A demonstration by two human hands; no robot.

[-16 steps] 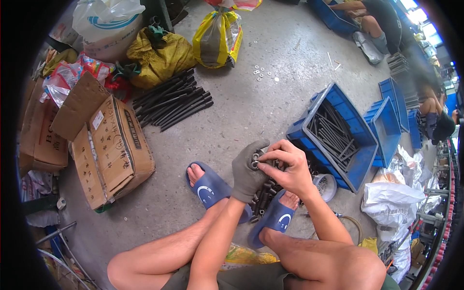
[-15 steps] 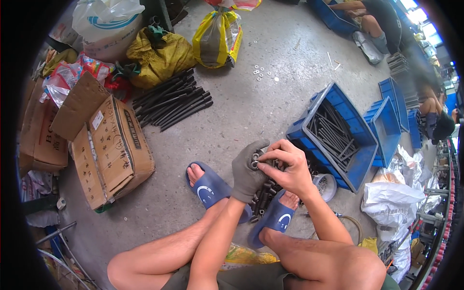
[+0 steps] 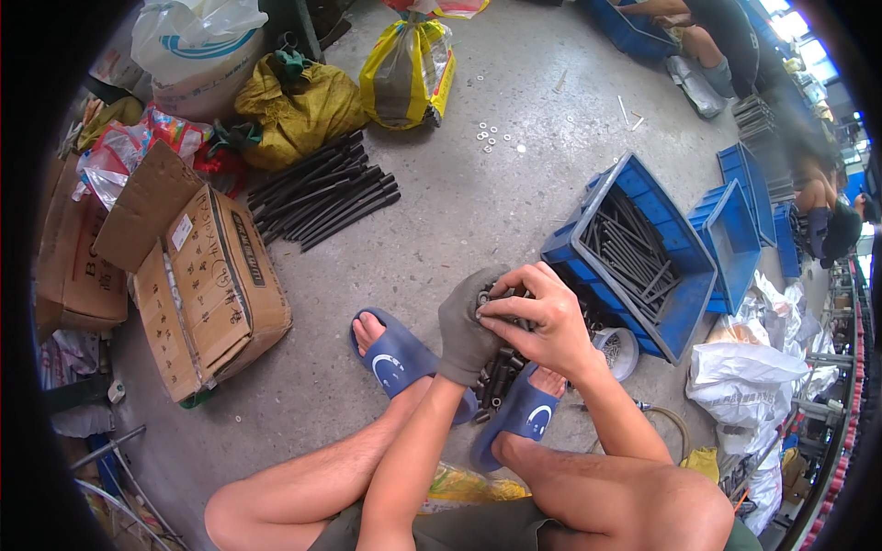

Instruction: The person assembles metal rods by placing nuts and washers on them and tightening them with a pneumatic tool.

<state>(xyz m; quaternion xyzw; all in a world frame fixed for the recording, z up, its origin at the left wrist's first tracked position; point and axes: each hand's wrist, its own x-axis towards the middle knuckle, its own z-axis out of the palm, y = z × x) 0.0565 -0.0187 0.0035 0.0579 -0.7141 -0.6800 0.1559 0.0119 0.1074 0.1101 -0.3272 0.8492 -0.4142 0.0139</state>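
My left hand [image 3: 466,332], in a grey glove, is closed around a bunch of short dark metal pieces [image 3: 484,298] with round ends showing. My bare right hand [image 3: 542,317] meets it from the right, its thumb and fingertips pinched at those round ends. Whatever small thing the fingertips hold is too small to make out. Below both hands, a pile of short dark cylindrical pieces [image 3: 501,375] lies on the floor between my feet. Close by my right wrist stands a white tub [image 3: 627,356] with small metal parts in it, partly covered by the wrist.
A blue crate [image 3: 684,317] of long dark rods stands to the right, more blue bins [image 3: 740,248] beyond it. Dark rods [image 3: 322,197] lie near a cardboard box [image 3: 220,285] at left. Washers [image 3: 487,138] are scattered ahead. Another person [image 3: 712,55] works at far right.
My right fingertips have shifted slightly left, closer against the round ends in my left glove. The left hand keeps its grip, and the whole view has shifted a little.
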